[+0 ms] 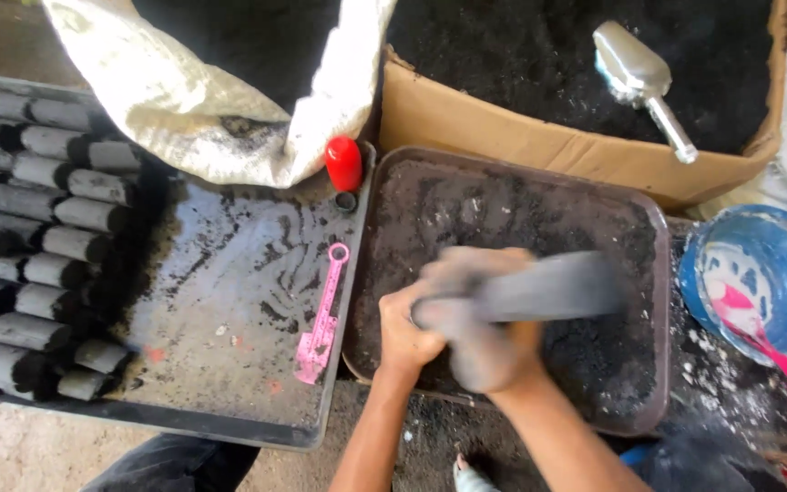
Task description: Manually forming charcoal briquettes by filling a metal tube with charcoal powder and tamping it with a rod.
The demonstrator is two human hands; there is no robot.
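Two bare hands are in view, the left hand (407,333) and the right hand (485,351), and between them is one dark grey tube (539,287), blurred. One brown tray of dark soil (658,273) lies under them and one larger dark tray (229,428) sits to its left. On that tray there is one stack of grey filled tubes (38,246); the rows overlap, so an exact count cannot be made, though well over a dozen show. There is one pink ruler (321,319), one red cap (343,164), one white sack (184,100), one cardboard box (503,132), one metal scoop (639,77), one blue bowl (758,273) and one pink spoon (767,342).
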